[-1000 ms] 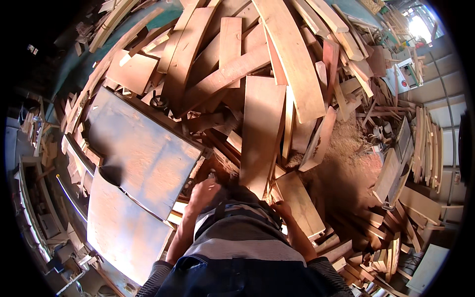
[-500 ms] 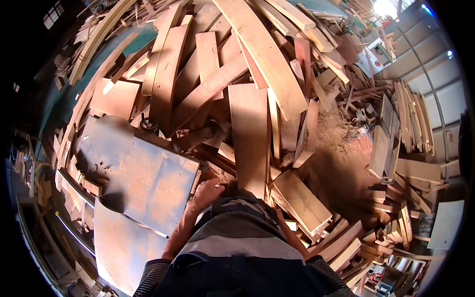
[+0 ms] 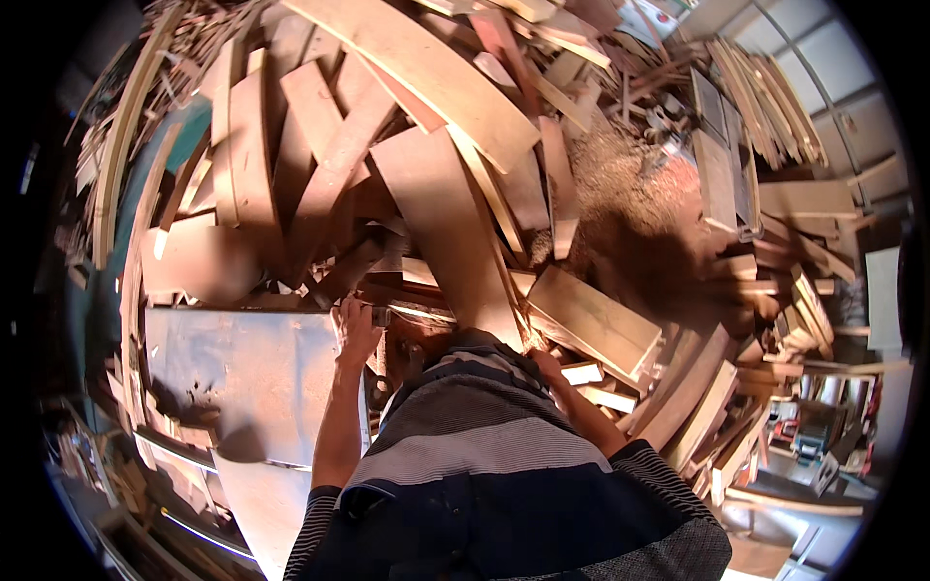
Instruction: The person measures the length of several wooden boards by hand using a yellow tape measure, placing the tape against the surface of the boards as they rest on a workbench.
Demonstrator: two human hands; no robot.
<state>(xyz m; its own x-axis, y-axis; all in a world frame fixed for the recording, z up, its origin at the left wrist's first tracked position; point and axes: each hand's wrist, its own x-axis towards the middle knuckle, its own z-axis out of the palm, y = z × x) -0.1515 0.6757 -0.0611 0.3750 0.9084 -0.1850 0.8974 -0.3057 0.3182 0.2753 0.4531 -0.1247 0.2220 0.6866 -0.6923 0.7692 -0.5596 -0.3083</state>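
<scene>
Left hand (image 3: 356, 329) grips the far right corner of a grey sheet (image 3: 242, 378) lying left of the body. Right hand (image 3: 544, 365) rests by a long plank (image 3: 450, 232) in the wood pile (image 3: 320, 145); its grip can't be told, torso hides it.

The left arm comes up from six o'clock, bare from the striped sleeve, forearm running nearly straight toward twelve. The left hand (image 3: 356, 329) sits just left of the picture's centre, back of the hand facing the camera, fingers bent forward and closed over an edge. The right arm rises from five o'clock and angles toward eleven, elbow bent. The right hand (image 3: 544, 363) lies just right of centre, mostly hidden behind the torso; only its knuckles show, so its grip cannot be told.
</scene>
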